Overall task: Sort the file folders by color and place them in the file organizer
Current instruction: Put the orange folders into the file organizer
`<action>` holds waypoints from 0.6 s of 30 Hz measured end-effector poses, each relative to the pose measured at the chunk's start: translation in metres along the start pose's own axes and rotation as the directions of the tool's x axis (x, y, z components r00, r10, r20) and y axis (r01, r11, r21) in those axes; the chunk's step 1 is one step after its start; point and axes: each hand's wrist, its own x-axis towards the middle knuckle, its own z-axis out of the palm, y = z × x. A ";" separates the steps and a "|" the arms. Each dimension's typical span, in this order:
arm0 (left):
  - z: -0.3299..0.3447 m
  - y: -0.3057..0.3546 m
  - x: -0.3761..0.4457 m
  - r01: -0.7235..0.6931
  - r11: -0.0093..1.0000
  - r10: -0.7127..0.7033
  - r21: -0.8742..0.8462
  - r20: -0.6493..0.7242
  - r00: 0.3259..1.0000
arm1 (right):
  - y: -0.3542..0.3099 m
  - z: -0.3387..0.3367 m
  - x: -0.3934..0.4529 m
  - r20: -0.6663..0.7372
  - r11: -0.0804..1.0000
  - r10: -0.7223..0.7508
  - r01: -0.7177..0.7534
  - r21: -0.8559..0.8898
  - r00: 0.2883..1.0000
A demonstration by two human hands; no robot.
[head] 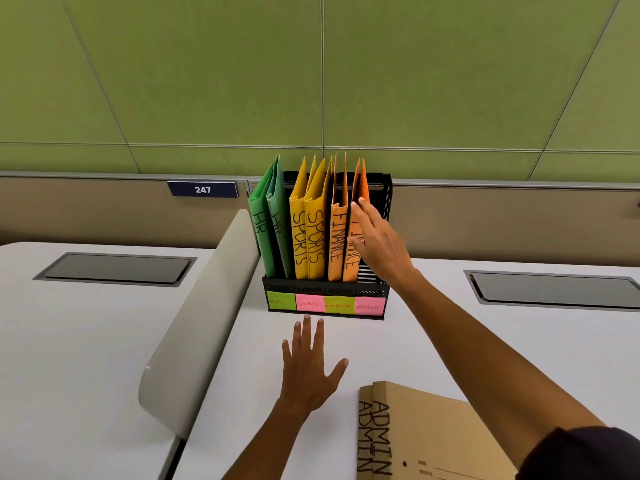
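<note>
The organizer (325,289) stands upright on the worktop (450,341), just beyond the left fingers (306,332) and under the right fingers (363,209). Three of its four slots look filled: two green folders (268,233) marked "HR" at the left, two yellow folders (306,237) marked "SPORTS" next, then two orange folders (341,237) marked "FINANCE". The slot on the thumb-opposite side of the right fingers, at the far right, appears empty. Sticky notes (325,303) across the organizer's front read "HR", "SPORTS", "FINANCE", "ADMIN", matching the folders above the first three.

The right hand (377,244) lies with straight fingers against the outer orange folder, touching or steadying it and gripping nothing. The left hand (308,368) is flat, fingers spread, just short of the organizer's front and holding nothing; whether it rests on the worktop or hovers I cannot tell.

Two brown folders (433,434), both marked "ADMIN", lie stacked flat on the worktop, nearer the person than either hand. By my judgement they are all that is left: three colours are sorted, and the brown pair belongs in the "ADMIN" slot.

A dark plate (202,189) on the partition, left of the fingers, reads "247".
</note>
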 end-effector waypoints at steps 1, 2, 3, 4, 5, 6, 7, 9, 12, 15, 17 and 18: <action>0.000 0.001 -0.004 0.001 1.000 -0.001 -0.005 0.001 1.000 | 0.000 0.001 -0.005 -0.013 1.000 -0.010 0.010 0.000 1.000; 0.000 0.002 -0.009 0.004 1.000 -0.004 -0.013 0.000 1.000 | 0.000 0.001 -0.010 -0.027 1.000 -0.022 0.022 -0.003 0.999; 0.000 0.004 -0.013 0.009 1.000 -0.009 -0.018 0.000 1.000 | 0.000 0.001 -0.016 -0.040 1.000 -0.024 0.024 -0.004 0.999; 0.001 0.006 -0.017 0.016 1.000 -0.016 -0.019 0.004 1.000 | 0.001 0.001 -0.022 -0.045 1.000 -0.008 0.008 0.002 0.999; 0.002 0.007 -0.021 0.024 1.000 -0.023 -0.017 0.009 1.000 | 0.002 0.002 -0.029 -0.047 1.000 0.018 -0.017 0.015 0.999; 0.003 0.009 -0.026 0.030 0.999 -0.030 -0.016 0.012 0.999 | 0.004 0.004 -0.037 -0.042 0.999 0.048 -0.047 0.028 0.998; 0.005 0.010 -0.030 0.037 0.999 -0.036 -0.020 0.014 0.999 | 0.006 0.006 -0.046 -0.029 0.996 0.076 -0.075 0.039 0.997; 0.007 0.014 -0.039 0.045 0.999 -0.044 -0.028 0.030 0.999 | 0.010 0.012 -0.066 0.016 0.992 0.117 -0.118 0.035 0.993; 0.009 0.021 -0.054 0.058 0.998 -0.057 -0.020 0.063 0.996 | 0.011 0.017 -0.103 0.087 0.985 0.173 -0.174 0.004 0.981; 0.009 0.028 -0.065 0.061 0.998 -0.060 -0.014 0.081 0.995 | 0.008 0.021 -0.141 0.143 0.976 0.218 -0.218 -0.018 0.966; 0.008 0.031 -0.071 0.056 0.998 -0.057 0.010 0.093 0.994 | 0.005 0.023 -0.167 0.183 0.968 0.249 -0.247 -0.035 0.951; 0.008 0.032 -0.074 0.052 0.998 -0.053 0.021 0.099 0.994 | 0.004 0.024 -0.179 0.208 0.961 0.276 -0.272 -0.045 0.938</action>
